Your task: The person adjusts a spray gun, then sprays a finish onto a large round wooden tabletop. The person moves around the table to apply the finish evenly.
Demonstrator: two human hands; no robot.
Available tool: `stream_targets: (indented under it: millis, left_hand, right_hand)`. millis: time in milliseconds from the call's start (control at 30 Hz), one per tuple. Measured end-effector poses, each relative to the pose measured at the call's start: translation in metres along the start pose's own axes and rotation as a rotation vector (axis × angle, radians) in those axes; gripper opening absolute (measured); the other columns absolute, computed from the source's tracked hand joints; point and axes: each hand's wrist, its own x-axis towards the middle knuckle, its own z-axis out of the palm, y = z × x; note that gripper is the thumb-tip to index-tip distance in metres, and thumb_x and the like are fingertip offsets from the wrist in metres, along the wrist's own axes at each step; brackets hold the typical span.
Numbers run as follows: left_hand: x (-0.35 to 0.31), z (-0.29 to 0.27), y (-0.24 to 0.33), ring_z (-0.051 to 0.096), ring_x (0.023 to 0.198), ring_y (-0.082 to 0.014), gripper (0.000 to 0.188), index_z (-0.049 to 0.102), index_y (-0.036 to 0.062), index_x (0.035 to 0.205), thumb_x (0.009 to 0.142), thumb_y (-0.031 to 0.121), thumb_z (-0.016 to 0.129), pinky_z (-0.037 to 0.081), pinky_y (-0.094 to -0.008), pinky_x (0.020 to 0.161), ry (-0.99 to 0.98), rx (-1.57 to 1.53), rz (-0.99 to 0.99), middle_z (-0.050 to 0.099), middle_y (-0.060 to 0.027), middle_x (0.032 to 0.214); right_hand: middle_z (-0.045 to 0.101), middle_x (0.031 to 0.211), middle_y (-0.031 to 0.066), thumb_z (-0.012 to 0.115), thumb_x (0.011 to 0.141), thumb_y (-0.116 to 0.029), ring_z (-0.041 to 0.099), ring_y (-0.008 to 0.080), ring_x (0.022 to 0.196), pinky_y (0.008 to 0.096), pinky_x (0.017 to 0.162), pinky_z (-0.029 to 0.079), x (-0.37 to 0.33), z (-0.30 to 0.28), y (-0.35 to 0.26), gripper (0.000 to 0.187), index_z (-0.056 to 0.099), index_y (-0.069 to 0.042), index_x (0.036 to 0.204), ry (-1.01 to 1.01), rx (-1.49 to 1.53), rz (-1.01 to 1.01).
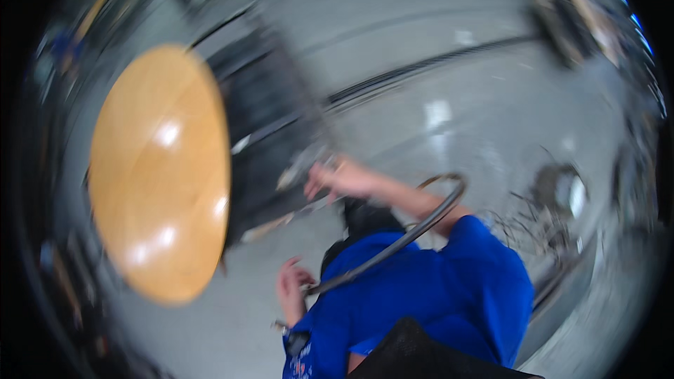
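Note:
My right hand (pixel 340 179) is closed around a blurred grey hand tool (pixel 307 164), above the near edge of a dark, flat bench (pixel 263 133). The tool's exact kind cannot be made out. Lower and to the left, my left hand (pixel 291 282) has its fingers loosely bent and apart, with nothing visible in them. A dark hose (pixel 393 244) loops over my right forearm and slants across my front to the left hand's wrist side; whether it touches is unclear. Left of the bench is a large glossy oval board (pixel 160 175), wood-coloured.
Grey floor (pixel 393 56) surrounds the bench, with dark strips (pixel 421 67) running across it. Tangled wire-like scraps (pixel 537 221) and a round object (pixel 562 189) lie at the right. A blurred long object (pixel 562 24) stands at the far right.

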Motion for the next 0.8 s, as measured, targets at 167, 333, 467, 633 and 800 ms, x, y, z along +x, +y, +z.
stream_targets:
  millis: [167,333,467,633,800]
  left_hand:
    - [0.011,0.030,0.021,0.052,0.119,-0.0254,0.034,0.054,-0.0016,0.129,0.101,0.016,0.044,0.041,-0.0384,0.099,0.274,0.449,1.062,0.056,-0.0148,0.125]
    - [-0.010,0.109,0.029,0.059,0.099,-0.0368,0.024,0.063,-0.0039,0.104,0.092,0.014,0.051,0.046,-0.0426,0.090,-0.601,0.676,1.202,0.061,-0.0208,0.105]
    - [-0.051,0.166,0.013,0.059,0.078,-0.0366,0.025,0.061,-0.0031,0.089,0.092,0.021,0.054,0.048,-0.0433,0.071,-0.707,0.507,1.298,0.060,-0.0192,0.087]
    - [-0.087,0.259,-0.008,0.049,0.058,-0.0327,0.043,0.051,-0.0017,0.074,0.097,0.034,0.045,0.036,-0.0428,0.054,-0.903,0.437,1.407,0.048,-0.0169,0.067]
    - [-0.127,0.381,-0.047,0.041,0.051,-0.0288,0.049,0.041,-0.0008,0.066,0.100,0.033,0.035,0.027,-0.0434,0.050,-0.954,0.492,1.284,0.035,-0.0157,0.057]
  right_hand:
    - [0.068,0.109,0.0088,0.043,0.102,-0.056,0.066,0.0180,0.102,0.0353,0.070,0.060,-0.146,0.073,0.026,0.055,0.056,-0.007,0.121,0.097,0.216,-0.054]
    - [0.067,0.111,0.0076,0.042,0.100,-0.061,0.065,0.0174,0.104,0.0344,0.072,0.058,-0.285,0.098,0.037,0.059,0.055,-0.008,0.124,0.231,0.257,-0.169]
    - [0.066,0.114,0.0068,0.043,0.096,-0.066,0.064,0.0187,0.106,0.0340,0.075,0.057,-0.361,0.103,0.042,0.066,0.054,-0.010,0.129,0.361,0.255,-0.277]
    - [0.067,0.112,0.0102,0.050,0.092,-0.067,0.067,0.0173,0.093,0.0290,0.065,0.057,-0.441,0.088,0.059,0.072,0.057,-0.005,0.127,0.476,0.373,-0.504]
    - [0.068,0.089,0.0010,0.055,0.102,-0.043,0.054,0.0072,0.059,0.0236,0.047,0.043,-0.535,0.038,0.071,0.040,0.062,-0.006,0.115,0.722,0.315,-0.477]
